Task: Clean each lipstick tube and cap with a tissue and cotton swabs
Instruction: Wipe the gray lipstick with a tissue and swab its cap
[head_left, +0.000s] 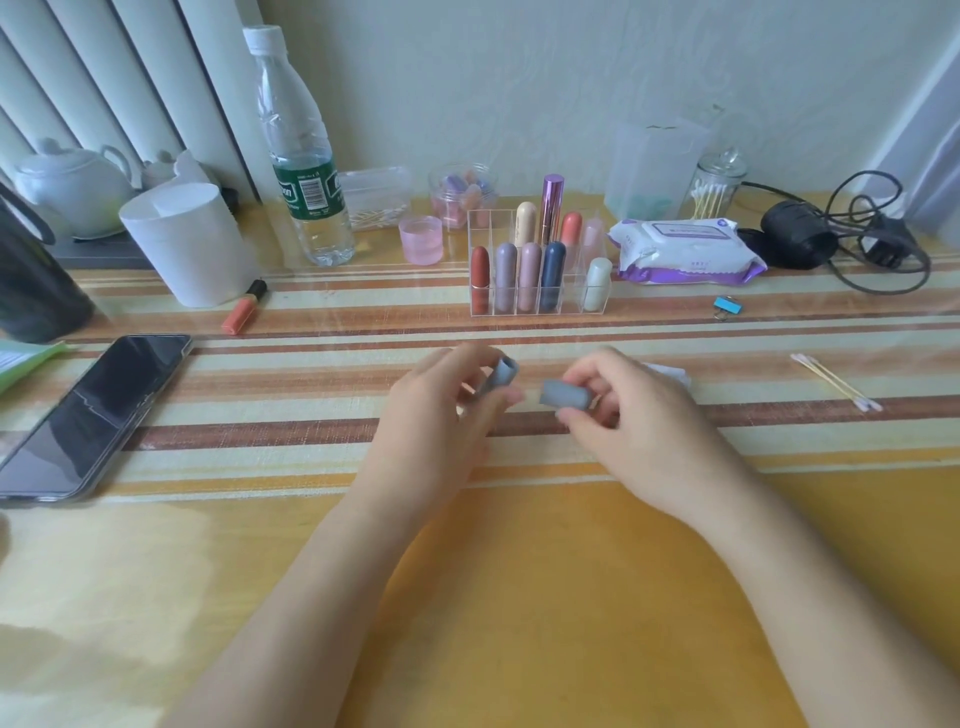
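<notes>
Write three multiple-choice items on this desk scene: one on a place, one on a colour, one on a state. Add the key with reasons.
1. Where does the phone lie, relative to the left hand and the right hand?
A. Between them
B. To the left of both, flat on the table
C. To the right of both

2. What colour is the cap in the right hand?
A. Red
B. Gold
C. Grey

3. In what state is the lipstick tube in the left hand?
A. Uncapped, with its open end showing
B. Capped
C. Lying loose on the table

Key: 1 B, the phone lies flat on the table, well left of the left hand. 2 C, the cap pinched in the right hand is grey. 3 A, the tube and the cap are held apart, one in each hand.
</notes>
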